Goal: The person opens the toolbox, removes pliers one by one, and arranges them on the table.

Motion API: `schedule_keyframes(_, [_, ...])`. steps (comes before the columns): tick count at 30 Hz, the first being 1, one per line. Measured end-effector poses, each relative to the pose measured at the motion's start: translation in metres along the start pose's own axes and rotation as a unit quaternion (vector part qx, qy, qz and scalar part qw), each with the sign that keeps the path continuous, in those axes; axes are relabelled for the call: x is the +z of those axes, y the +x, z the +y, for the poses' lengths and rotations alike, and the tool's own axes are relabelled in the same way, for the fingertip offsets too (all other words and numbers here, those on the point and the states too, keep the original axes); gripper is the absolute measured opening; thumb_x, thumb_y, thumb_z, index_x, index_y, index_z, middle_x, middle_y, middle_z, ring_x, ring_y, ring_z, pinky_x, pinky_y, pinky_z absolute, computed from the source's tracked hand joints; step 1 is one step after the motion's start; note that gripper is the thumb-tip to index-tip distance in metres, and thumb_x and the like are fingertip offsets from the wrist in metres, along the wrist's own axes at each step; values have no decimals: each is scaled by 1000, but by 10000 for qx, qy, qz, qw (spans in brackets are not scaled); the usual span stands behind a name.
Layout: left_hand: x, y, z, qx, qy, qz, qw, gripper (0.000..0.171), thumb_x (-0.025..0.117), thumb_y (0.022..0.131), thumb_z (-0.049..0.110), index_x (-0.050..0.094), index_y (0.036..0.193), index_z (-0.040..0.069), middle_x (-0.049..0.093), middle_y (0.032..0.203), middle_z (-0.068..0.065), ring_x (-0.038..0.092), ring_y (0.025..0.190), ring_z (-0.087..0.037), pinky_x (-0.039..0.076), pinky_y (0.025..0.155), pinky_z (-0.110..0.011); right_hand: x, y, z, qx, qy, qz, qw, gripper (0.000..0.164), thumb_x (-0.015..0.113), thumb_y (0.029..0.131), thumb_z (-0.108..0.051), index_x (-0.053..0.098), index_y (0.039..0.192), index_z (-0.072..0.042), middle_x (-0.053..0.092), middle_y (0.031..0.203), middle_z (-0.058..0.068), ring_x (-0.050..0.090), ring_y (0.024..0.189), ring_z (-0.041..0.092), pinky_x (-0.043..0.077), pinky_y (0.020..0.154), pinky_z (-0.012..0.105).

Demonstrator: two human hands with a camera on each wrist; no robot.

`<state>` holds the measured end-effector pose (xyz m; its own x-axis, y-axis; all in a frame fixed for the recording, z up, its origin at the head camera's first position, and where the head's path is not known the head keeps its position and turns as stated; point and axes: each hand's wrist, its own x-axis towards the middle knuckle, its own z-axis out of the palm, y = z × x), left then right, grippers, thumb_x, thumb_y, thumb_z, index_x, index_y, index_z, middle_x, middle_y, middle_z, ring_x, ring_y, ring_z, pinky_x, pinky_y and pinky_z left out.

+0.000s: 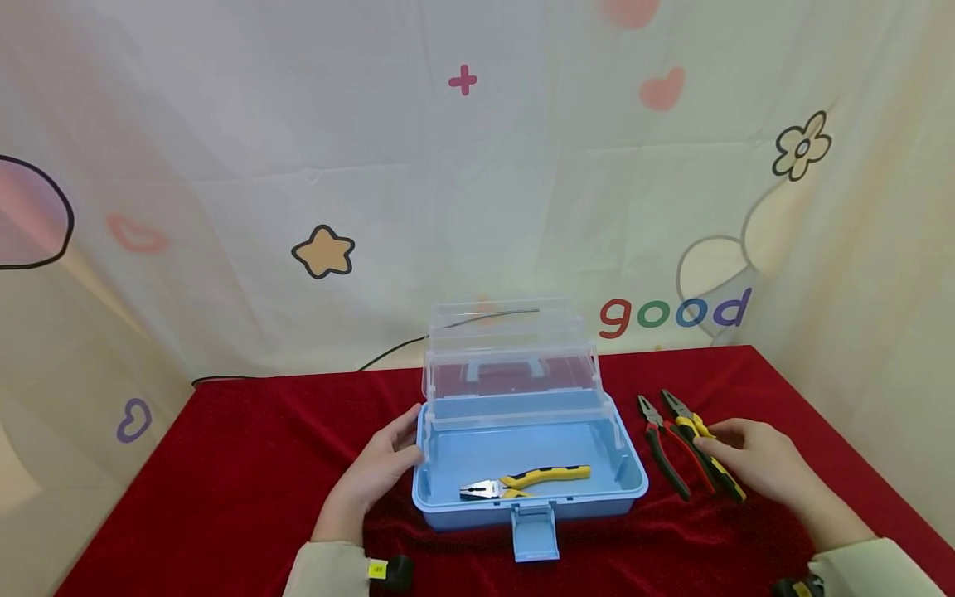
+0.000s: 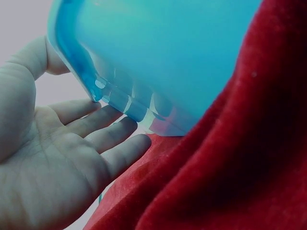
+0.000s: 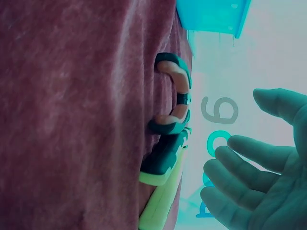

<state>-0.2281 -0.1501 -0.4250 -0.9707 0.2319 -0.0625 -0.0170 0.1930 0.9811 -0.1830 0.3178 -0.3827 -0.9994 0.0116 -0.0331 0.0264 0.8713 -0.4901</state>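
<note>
A light blue toolbox (image 1: 485, 521) with its clear lid raised stands in the middle of the head view. Inside it lie combination pliers with yellow-and-black handles (image 1: 548, 475). My left hand (image 1: 376, 464) is at the box's left side, fingers fairly straight against the outer wall and thumb by the rim, as the left wrist view shows. To the right of the box, red-and-black pliers (image 1: 660, 452) lie beside a second yellow-and-black pair (image 1: 719, 473). Over that pair hovers my right hand (image 1: 757, 456); the right wrist view shows its fingers spread and apart from the handles (image 3: 160, 163).
Red velvet cloth (image 1: 246, 481) covers the table. A pale printed curtain (image 1: 477, 207) hangs behind it and along the sides. Behind the box, a thin dark cable (image 1: 395, 351) runs along the back edge. The box's front latch (image 1: 535, 535) hangs down.
</note>
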Motion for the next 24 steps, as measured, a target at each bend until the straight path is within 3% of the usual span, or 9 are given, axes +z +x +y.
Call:
schedule_keyframes(13, [-1,0,-1,37,-69,-36,10000,74,56,81,5,29,149,11,39,148,-12,41,135,-34,43,102,-48,3,-4,-17,-169,182,105,9996,60,61,88,-41,57,119,10,62,109,27,61,91,31,56,67,37])
schedule_keyframes(24, [-1,1,-1,-88,110,-16,9999,75,57,80,7,28,149,12,37,150,-13,39,135,-36,43,101,-49,6,-4,-24,-334,202,236,9990,57,63,87,-39,59,118,9,65,105,23,62,89,30,56,69,41])
